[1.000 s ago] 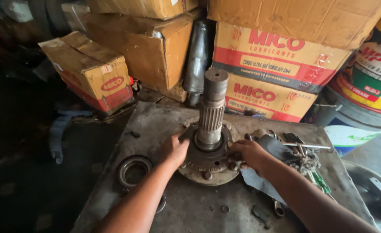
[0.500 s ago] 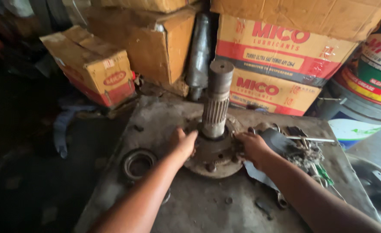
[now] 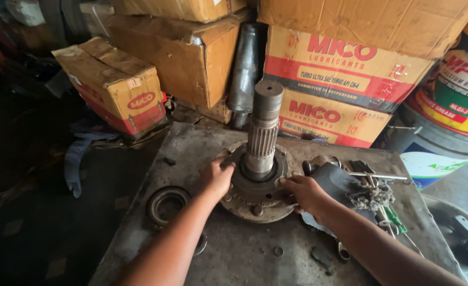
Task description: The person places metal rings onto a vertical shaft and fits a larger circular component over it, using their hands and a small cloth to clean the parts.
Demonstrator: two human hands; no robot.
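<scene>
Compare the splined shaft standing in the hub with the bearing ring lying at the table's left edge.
The splined shaft stands upright from the hub flange; the bearing ring lies flat on the metal table. The shaft is a tall solid column, the ring low and hollow. The left hand and right hand rest on the flange around the shaft; the ring lies untouched. Both are dark, greasy metal.

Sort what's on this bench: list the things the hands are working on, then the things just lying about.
In hand:
- left hand on the round flange
- right hand on the flange's other side
- upright splined shaft standing in the flange

Lying about:
- bearing ring
- dark rag
- green-handled screwdriver
- cardboard boxes
- grease bucket
</scene>
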